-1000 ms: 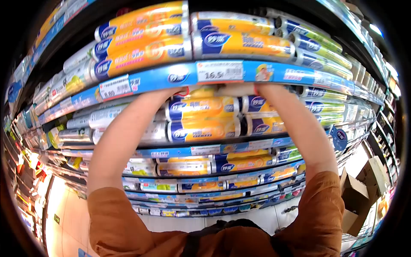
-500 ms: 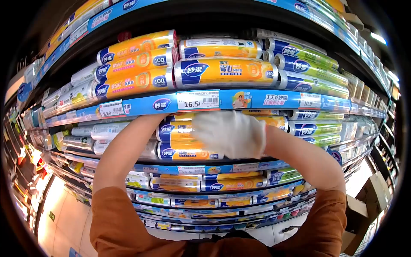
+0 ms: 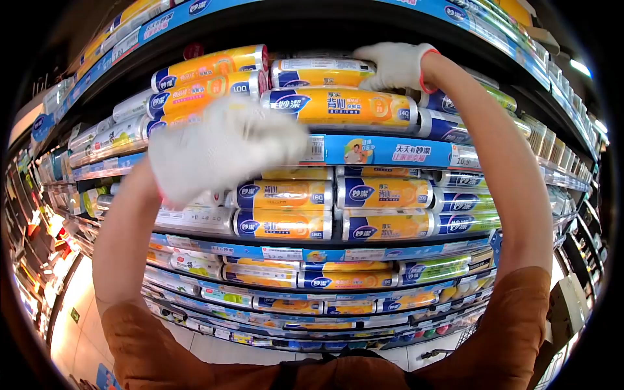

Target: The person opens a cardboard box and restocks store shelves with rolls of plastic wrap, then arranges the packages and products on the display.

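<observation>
My right hand, in a white glove with a red cuff edge, is at the right end of an orange-and-blue roll of food bags on the upper shelf. Its fingers bend around that end, some hidden behind it. Directly below lies a larger food bag roll with an orange print. My left hand, also white-gloved, is smeared by motion in front of the shelf edge. Behind it are stacked orange rolls marked 100, partly covered. What its fingers do is not visible.
A blue price strip runs along the shelf front. The shelf beneath holds orange rolls in two stacks and green-and-blue rolls. An upper shelf edge overhangs my reach. Cardboard boxes stand at the lower right.
My right hand has risen from the lower shelf to the roll on the upper shelf. My left hand has come out from below the price strip, up and into view.
</observation>
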